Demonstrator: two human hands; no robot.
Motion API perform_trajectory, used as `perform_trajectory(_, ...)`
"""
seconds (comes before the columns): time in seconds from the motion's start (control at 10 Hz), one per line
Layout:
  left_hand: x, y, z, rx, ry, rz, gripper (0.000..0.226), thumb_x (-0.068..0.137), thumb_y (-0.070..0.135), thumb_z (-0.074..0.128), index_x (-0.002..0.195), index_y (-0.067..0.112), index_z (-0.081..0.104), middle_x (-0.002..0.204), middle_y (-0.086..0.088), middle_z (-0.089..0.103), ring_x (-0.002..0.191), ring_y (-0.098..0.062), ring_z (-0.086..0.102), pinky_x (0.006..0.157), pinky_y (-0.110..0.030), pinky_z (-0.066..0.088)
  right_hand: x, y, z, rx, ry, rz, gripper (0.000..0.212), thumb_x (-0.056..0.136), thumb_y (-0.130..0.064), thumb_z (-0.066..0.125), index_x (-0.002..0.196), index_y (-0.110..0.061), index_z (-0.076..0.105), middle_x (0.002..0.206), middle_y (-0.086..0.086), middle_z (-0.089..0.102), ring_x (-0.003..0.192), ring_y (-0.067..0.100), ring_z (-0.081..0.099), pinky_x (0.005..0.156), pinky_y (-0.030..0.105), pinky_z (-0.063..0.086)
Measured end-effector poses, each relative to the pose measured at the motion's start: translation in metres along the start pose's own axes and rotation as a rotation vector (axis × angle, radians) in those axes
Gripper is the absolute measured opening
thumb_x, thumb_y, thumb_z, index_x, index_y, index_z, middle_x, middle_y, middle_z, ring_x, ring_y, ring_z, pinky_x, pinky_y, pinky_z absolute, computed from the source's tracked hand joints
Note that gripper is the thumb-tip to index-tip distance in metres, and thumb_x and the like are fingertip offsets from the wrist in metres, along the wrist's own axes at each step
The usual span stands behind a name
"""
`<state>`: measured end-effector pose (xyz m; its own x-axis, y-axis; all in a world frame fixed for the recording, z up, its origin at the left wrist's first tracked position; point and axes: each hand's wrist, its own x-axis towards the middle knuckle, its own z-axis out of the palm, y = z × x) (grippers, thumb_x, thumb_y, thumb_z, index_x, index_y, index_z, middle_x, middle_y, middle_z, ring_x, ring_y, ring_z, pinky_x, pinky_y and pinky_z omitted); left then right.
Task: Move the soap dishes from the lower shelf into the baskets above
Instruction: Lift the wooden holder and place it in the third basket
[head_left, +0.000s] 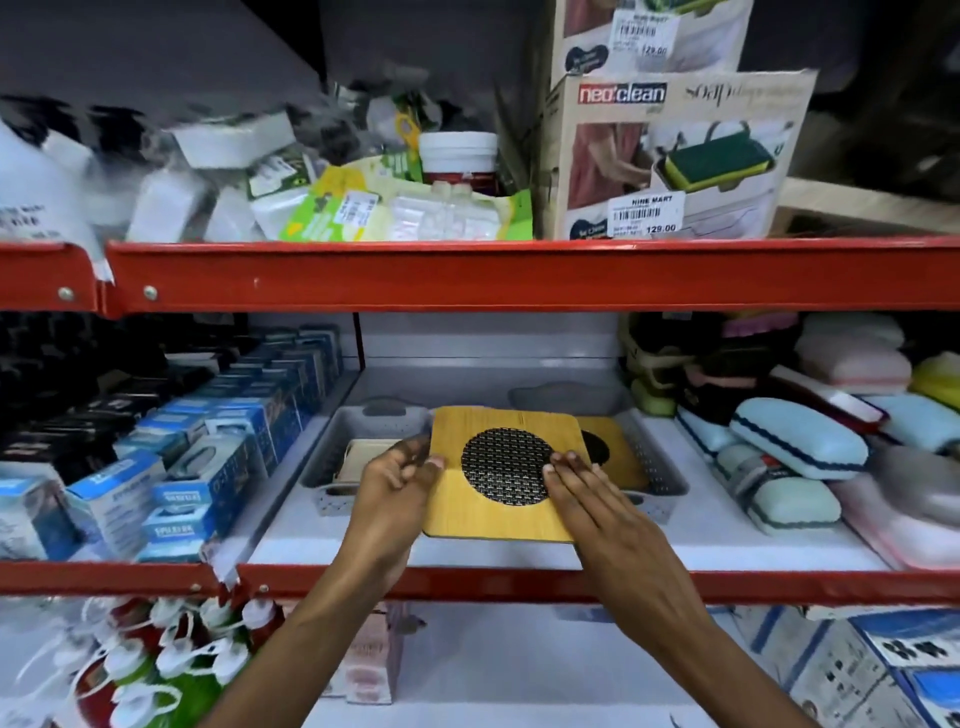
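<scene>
A square bamboo-coloured soap dish (457, 512) with a round black mesh centre is held flat over the middle shelf, in front of two grey perforated baskets. My left hand (397, 483) grips its left edge. My right hand (592, 499) rests on its right side, fingers over the top. The left basket (332, 452) holds a pale soap dish (358, 452). The right basket (657, 467) holds another bamboo-coloured dish (618, 447), partly hidden behind the held one.
Blue boxed goods (208, 457) crowd the shelf's left side and pastel sponges and cases (800, 436) the right. Red shelf rails (519, 275) run above and below. A lower shelf shows bottles (156, 654) and boxes (883, 670).
</scene>
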<state>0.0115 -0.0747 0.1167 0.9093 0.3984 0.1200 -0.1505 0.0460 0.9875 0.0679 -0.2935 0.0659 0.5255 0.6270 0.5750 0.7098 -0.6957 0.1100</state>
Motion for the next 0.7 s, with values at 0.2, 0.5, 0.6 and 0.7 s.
perform_trajectory(0.2, -0.003, -0.002, 0.006, 0.843, -0.218, 0.422, 0.053, 0.084, 0.055, 0.068, 0.132, 0.033, 0.062, 0.133, 0.017, 0.058, 0.129, 0.000, 0.049, 0.108, -0.023, 0.044, 0.005, 0.027, -0.008, -0.017, -0.002, 0.038, 0.095, 0.048, 0.022, 0.079, 0.137, -0.002, 0.056, 0.142, 0.014, 0.058, 0.132, 0.028, 0.053, 0.109, 0.034, 0.037)
perform_trajectory(0.5, 0.056, 0.001, 0.067, 1.265, -0.570, 0.549, 0.044, 0.105, 0.014, 0.042, 0.148, 0.022, 0.044, 0.160, 0.001, 0.039, 0.149, -0.018, 0.035, 0.125, -0.031, 0.025, 0.033, 0.112, -0.006, 0.138, -0.219, 0.133, 0.091, 0.081, 0.027, 0.039, 0.158, -0.017, 0.017, 0.165, -0.002, 0.008, 0.152, 0.011, 0.007, 0.118, 0.014, 0.001)
perform_trajectory(0.6, 0.076, -0.006, 0.077, 1.181, -0.515, 0.383, 0.050, 0.098, 0.038, 0.037, 0.143, 0.022, 0.052, 0.151, -0.002, 0.053, 0.138, -0.021, 0.050, 0.106, -0.011, 0.041, 0.047, 0.132, 0.001, -0.073, -0.362, -0.058, 0.057, 0.101, 0.000, 0.044, 0.150, -0.028, 0.040, 0.161, -0.009, 0.027, 0.151, 0.013, 0.020, 0.121, 0.026, 0.018)
perform_trajectory(0.7, 0.090, -0.016, 0.085, 1.048, -0.503, 0.290, 0.058, 0.094, 0.046, 0.031, 0.136, 0.019, 0.059, 0.139, -0.005, 0.063, 0.127, -0.023, 0.058, 0.083, 0.000, 0.032, 0.051, 0.138, 0.006, 0.131, -0.322, 0.032, 0.030, 0.104, -0.052, 0.041, 0.124, -0.046, 0.062, 0.126, -0.019, 0.061, 0.120, 0.013, 0.055, 0.092, 0.027, 0.043)
